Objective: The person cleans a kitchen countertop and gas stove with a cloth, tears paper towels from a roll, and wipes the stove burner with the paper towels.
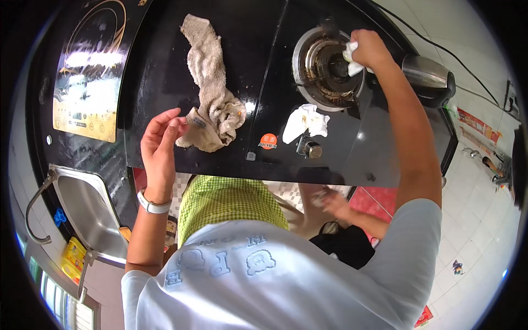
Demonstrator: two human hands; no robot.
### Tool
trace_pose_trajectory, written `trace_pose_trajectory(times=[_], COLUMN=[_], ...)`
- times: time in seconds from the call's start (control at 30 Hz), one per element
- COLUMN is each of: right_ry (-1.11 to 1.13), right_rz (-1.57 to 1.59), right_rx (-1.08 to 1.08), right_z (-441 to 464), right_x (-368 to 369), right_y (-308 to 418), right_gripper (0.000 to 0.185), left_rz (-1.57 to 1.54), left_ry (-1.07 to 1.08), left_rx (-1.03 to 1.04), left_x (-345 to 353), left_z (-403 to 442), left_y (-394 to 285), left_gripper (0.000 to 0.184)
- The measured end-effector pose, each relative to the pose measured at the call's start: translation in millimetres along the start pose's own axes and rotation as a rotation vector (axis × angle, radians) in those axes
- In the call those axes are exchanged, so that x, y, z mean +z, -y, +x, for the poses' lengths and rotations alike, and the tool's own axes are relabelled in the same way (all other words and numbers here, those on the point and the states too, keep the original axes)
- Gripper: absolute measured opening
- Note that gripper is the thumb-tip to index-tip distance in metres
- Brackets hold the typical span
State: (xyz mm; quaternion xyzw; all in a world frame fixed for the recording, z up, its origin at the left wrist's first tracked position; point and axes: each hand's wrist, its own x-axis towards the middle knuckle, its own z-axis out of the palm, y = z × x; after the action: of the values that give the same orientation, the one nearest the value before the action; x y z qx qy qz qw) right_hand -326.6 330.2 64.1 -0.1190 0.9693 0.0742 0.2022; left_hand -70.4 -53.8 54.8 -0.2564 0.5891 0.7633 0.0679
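Observation:
My right hand point(369, 48) is closed round a crumpled white tissue point(352, 59) at the far right edge of the gas burner point(306, 41). The burner has a metal ring and brown grime in its middle. A second crumpled tissue point(308, 121) lies on the black cooktop point(225, 160), just behind the control knob point(312, 149). My left hand point(160, 143) hovers at the cooktop's front with loosely bent fingers and nothing visible in them. Its fingertips are close to a twisted beige towel point(208, 77); whether they touch it I cannot tell.
An induction cooker point(91, 71) lies at the left, above a steel sink point(82, 203) with a tap point(34, 225). A metal kettle point(426, 74) stands right of the burner, by a black cable point(440, 44). Below the counter edge, another person's hand point(338, 204) shows.

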Motion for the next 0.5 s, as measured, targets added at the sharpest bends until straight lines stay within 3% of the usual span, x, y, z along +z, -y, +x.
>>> trace_pose_trajectory(times=[0.2,0.3,0.4,0.47,0.5], right_ry=[0.021,-0.528,-0.702,-0.541,-0.379], right_rz=[-0.190,-0.046,0.239,0.883,1.073], right_rx=[0.184,0.189,0.326,0.595,0.577], right_z=[-16,-28,-56,-62,-68], right_x=[-23,-19,-15,-5,-1], right_y=[19,-24,-59,-65,-70], right_gripper=[0.030,0.028,0.035,0.034,0.033], left_rz=[-0.056,-0.073,-0.051,-0.035,-0.028], left_ry=[-0.018,0.007,-0.005,-0.073,-0.072], left_rx=[0.011,0.054,0.058,0.008,0.002], left_x=[17,0,-14,-22,-23], left_z=[-5,-8,-8,-10,-11], left_y=[-10,-3,0,4,5], left_gripper=[0.019,0.021,0.021,0.021,0.021])
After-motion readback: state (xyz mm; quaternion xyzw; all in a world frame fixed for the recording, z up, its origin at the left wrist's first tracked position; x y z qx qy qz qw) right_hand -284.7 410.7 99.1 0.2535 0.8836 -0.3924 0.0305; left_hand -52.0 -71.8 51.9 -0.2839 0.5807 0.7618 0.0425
